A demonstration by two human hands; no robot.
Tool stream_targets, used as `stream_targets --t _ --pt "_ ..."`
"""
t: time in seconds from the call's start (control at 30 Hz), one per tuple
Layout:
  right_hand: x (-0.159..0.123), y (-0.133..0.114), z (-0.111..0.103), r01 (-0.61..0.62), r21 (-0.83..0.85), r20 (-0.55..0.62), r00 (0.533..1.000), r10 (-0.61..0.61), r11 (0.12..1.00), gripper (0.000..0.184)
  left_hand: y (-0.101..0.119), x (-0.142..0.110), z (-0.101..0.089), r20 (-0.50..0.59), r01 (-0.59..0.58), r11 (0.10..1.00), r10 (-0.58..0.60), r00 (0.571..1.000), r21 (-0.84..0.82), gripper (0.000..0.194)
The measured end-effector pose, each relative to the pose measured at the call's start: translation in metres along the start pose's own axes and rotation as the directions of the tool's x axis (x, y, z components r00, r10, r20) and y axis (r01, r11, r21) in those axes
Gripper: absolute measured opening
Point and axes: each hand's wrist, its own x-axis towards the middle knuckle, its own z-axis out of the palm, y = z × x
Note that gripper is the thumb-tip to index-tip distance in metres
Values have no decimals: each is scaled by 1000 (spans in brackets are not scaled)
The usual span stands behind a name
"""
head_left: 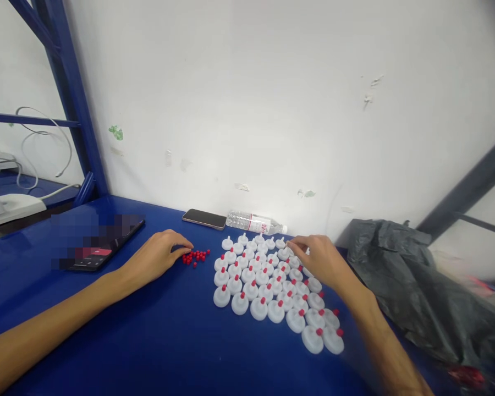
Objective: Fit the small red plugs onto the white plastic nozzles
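Observation:
My left hand (163,253) is at the left edge of a small pile of red caps (198,256). Its thumb and forefinger come together there, and whatever is between the tips is too small to make out. Many white round pieces (258,309), each with a short nozzle, stand in close rows on the blue table. Red caps sit on the nozzles of most front and middle pieces; several at the back have bare white nozzles. At the back right of the rows, my right hand (315,256) pinches near a nozzle, its fingertips hiding what they hold.
Against the wall lie a phone (205,218) and a clear plastic bottle (253,222) on its side. A tablet-like device (103,245) is at left on the blue table (181,346). A black plastic bag (396,264) bulges beside my right forearm. Blue metal posts (76,99) rise at left.

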Motion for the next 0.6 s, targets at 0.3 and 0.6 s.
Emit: stream_targets --t 0.3,0.6 --pt "-2 0 -5 4 -11 3 1000 -3 1000 41 5 -1 0 12 -14 999 14 1000 -52 36" --pt "-7 7 -16 -124 217 274 960 61 968 32 14 -3 -3 -9 13 1000 -13 1000 -4 35"
